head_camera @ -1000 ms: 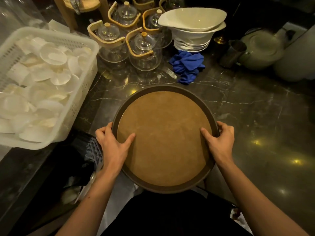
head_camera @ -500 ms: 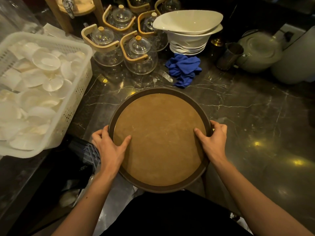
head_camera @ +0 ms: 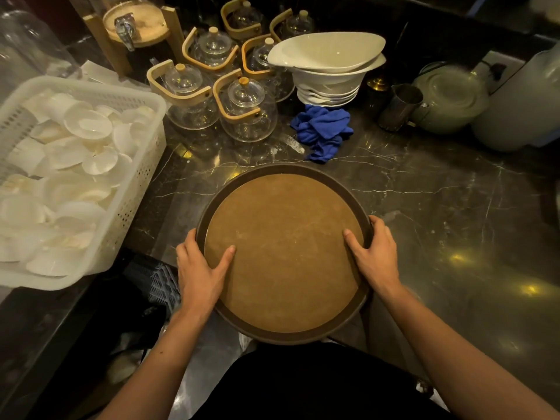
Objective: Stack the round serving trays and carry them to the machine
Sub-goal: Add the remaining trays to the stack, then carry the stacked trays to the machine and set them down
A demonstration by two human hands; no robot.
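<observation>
A round serving tray (head_camera: 285, 253) with a dark rim and a brown, cork-like top fills the centre of the head view, partly over the front edge of the dark marble counter (head_camera: 439, 213). My left hand (head_camera: 201, 272) grips its left rim, thumb on the brown surface and fingers under the edge. On the opposite side my right hand (head_camera: 377, 254) holds the right rim the same way. Whether more trays lie beneath the top one is hidden.
A white plastic basket (head_camera: 130, 189) of small white dishes sits at the left. Behind the tray stand several glass teapots (head_camera: 247, 115) with wooden handles, a stack of white bowls (head_camera: 328, 71), a blue cloth (head_camera: 322, 131), a metal jug (head_camera: 400, 106) and a pale pot (head_camera: 448, 101).
The tray and both hands have shifted slightly left and nearer to me relative to the counter; the grip is unchanged.
</observation>
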